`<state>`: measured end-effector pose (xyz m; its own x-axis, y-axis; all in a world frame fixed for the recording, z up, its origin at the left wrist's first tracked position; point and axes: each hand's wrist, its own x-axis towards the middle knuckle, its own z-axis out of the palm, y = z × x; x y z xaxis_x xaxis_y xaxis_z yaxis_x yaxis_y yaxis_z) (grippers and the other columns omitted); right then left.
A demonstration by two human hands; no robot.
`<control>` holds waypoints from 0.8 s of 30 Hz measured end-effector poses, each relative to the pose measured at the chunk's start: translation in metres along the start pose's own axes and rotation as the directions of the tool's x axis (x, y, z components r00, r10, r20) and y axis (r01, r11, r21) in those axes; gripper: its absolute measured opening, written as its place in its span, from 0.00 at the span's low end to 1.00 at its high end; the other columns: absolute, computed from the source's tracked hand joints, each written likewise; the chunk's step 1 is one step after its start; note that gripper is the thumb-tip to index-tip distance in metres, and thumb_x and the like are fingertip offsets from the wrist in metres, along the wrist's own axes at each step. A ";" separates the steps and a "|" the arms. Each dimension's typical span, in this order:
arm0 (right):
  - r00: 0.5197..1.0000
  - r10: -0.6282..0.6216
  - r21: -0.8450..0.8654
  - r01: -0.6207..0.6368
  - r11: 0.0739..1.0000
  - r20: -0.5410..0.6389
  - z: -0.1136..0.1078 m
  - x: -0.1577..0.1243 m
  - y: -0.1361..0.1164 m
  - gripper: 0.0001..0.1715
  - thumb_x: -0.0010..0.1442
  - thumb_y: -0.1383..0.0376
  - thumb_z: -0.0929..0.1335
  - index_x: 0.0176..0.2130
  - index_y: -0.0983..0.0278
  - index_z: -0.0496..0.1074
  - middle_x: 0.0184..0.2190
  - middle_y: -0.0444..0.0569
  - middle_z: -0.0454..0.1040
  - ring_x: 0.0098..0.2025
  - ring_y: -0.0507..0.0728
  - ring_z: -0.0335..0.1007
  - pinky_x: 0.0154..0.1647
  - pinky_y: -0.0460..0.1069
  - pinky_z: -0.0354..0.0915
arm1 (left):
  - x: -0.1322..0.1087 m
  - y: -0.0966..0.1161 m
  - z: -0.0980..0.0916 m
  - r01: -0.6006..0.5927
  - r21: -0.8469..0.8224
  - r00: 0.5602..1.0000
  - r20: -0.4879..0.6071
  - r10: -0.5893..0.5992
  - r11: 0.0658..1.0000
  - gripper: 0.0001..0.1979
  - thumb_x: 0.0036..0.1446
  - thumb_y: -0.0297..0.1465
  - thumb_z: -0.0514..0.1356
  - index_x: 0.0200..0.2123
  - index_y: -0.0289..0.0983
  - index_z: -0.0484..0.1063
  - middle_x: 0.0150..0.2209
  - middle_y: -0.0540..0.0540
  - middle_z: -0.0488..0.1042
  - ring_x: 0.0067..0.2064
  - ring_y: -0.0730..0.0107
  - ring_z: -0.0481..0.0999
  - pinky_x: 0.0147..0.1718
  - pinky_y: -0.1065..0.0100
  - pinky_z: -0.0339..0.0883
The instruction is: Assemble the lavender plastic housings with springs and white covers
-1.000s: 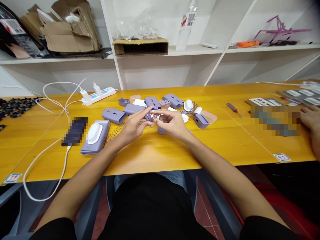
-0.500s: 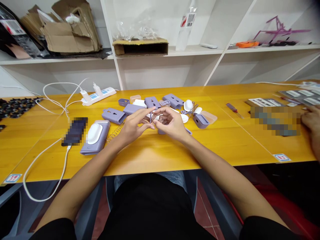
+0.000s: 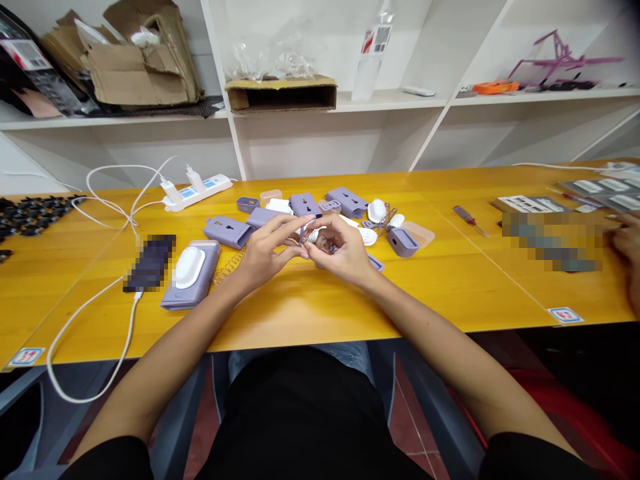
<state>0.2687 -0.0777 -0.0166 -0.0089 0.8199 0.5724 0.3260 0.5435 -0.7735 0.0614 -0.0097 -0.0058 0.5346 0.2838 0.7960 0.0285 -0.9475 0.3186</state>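
Note:
My left hand (image 3: 267, 252) and my right hand (image 3: 346, 252) meet over the middle of the table. Between their fingertips is a small thin purple plastic piece (image 3: 302, 232), seen edge-on; the fingers hide part of it. Thin coiled wire shows behind my right fingers. Around my hands lie purple plastic housings (image 3: 227, 231) with keyhole-shaped cutouts, a purple end cap (image 3: 402, 243) and white rounded parts (image 3: 377, 211). A coil spring (image 3: 229, 265) rests beside my left wrist.
On the left are a purple case with a white part on top (image 3: 196, 293), a phone (image 3: 150, 262) on a white cable and a power strip (image 3: 199, 192). A screwdriver (image 3: 465, 215) lies to the right, near another person's hand (image 3: 627, 237). Shelves (image 3: 395, 101) stand behind the table.
Both hands stay in nearly the same place, with slight finger shifts around the small purple piece. The other person's hand at the right edge has moved a little.

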 end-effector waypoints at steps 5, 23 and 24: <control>0.999 -0.049 -0.016 0.049 0.999 0.007 0.000 0.000 0.001 0.13 0.65 0.62 0.75 0.48 0.58 0.72 0.39 0.47 0.79 0.28 0.52 0.66 0.29 0.50 0.60 | 0.002 0.000 -0.003 -0.047 0.073 0.999 0.006 0.046 0.996 0.30 0.67 0.30 0.71 0.70 0.46 0.74 0.55 0.41 0.80 0.49 0.66 0.84 0.51 0.65 0.84; 0.970 -0.243 -0.208 0.241 0.948 0.016 0.000 0.002 -0.002 0.11 0.66 0.57 0.76 0.45 0.58 0.76 0.42 0.53 0.82 0.29 0.56 0.67 0.34 0.53 0.65 | -0.001 -0.004 -0.003 0.109 -0.170 0.994 0.051 -0.101 0.979 0.32 0.67 0.32 0.72 0.72 0.50 0.73 0.53 0.42 0.77 0.49 0.67 0.83 0.44 0.70 0.83; 0.969 -0.247 -0.219 0.245 0.945 0.020 0.000 0.003 -0.002 0.11 0.66 0.56 0.76 0.45 0.58 0.76 0.43 0.54 0.82 0.31 0.57 0.68 0.35 0.54 0.66 | -0.001 -0.004 -0.004 0.117 -0.180 0.993 0.056 -0.109 0.977 0.31 0.67 0.33 0.72 0.72 0.50 0.73 0.53 0.42 0.78 0.49 0.66 0.83 0.45 0.69 0.83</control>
<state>0.2686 -0.0767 -0.0137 -0.1078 0.6639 0.7400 0.5124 0.6750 -0.5309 0.0577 -0.0057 -0.0061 0.5747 0.3763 0.7267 -0.0617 -0.8656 0.4970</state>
